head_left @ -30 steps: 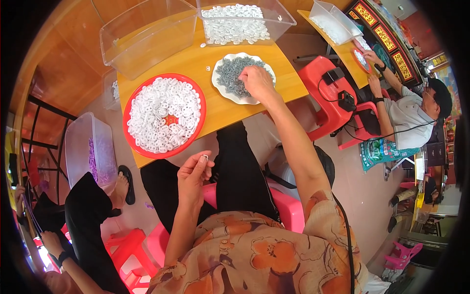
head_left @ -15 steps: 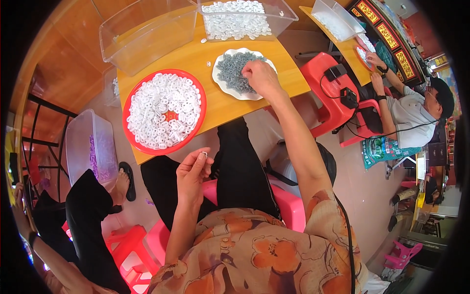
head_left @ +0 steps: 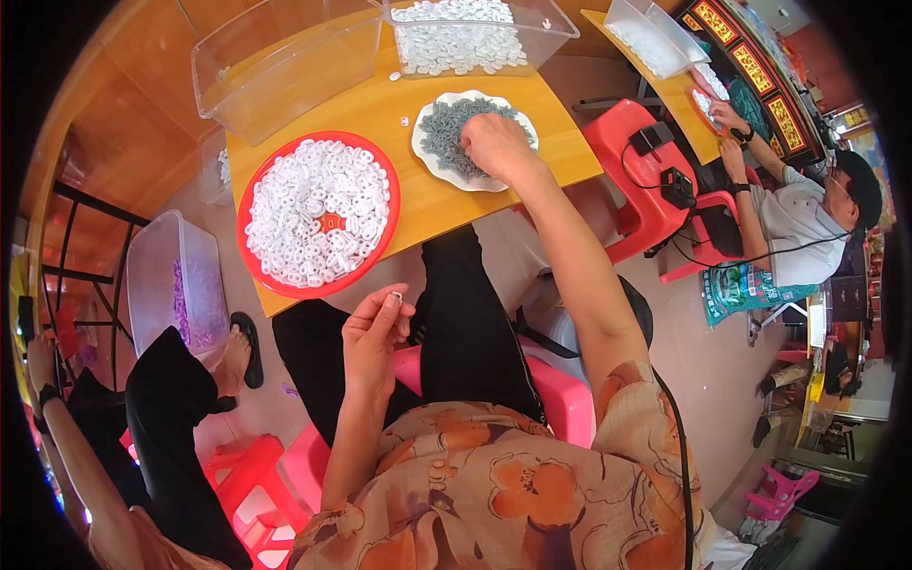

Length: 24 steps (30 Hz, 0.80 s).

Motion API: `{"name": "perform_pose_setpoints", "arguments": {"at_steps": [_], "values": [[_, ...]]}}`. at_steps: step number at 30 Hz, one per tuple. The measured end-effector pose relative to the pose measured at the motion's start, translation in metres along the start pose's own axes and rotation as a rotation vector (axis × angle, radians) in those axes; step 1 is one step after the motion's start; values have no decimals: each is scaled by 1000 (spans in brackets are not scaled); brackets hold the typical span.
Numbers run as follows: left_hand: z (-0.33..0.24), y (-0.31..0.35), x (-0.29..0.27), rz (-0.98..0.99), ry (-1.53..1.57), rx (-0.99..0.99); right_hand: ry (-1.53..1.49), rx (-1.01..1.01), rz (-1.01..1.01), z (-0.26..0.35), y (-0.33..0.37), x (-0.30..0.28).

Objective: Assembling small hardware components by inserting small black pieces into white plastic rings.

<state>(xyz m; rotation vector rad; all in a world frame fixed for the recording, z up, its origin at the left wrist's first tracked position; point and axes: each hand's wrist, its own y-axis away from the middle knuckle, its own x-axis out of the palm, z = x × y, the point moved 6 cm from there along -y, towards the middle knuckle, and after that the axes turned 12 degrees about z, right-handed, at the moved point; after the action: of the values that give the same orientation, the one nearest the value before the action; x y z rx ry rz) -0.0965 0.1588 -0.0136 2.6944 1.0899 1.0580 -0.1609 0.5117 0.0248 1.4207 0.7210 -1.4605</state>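
Note:
Over my lap, just off the table's front edge, my left hand (head_left: 374,328) pinches a small white plastic piece (head_left: 397,297) between thumb and forefinger. My right hand (head_left: 496,145) is at a white scalloped plate (head_left: 421,152) heaped with small grey pieces (head_left: 445,131). Its fingertips are closed down in the heap, and what they grip there, if anything, is hidden. Left of that plate, a round red tray (head_left: 392,211) holds many small white pieces (head_left: 318,180) with holes in them. Two loose white pieces lie on the wood behind the plates.
An empty clear bin (head_left: 285,81) and another clear bin (head_left: 461,59) of white pieces stand at the table's (head_left: 546,100) back. A red stool (head_left: 627,152) with black devices is at the right. A co-worker (head_left: 798,214) sits beyond it; another person's leg and arm are at the left.
My right hand has shifted slightly left within the grey pieces. My left hand stays in place with the white piece. The person at the left has moved an arm.

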Motion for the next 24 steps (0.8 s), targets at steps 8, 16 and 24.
{"name": "perform_pose_setpoints", "arguments": {"at_steps": [8, 16, 24], "values": [[-1, 0, -1, -5, -4, 0, -98, -10, -11, -10, 4, 3], [1, -7, 7, 26, 0, -24, -191, -75, -73, -15, 6, 7], [3, -7, 1, 14, -16, -15, 204, -122, -190, 7, 0, 17]]}}
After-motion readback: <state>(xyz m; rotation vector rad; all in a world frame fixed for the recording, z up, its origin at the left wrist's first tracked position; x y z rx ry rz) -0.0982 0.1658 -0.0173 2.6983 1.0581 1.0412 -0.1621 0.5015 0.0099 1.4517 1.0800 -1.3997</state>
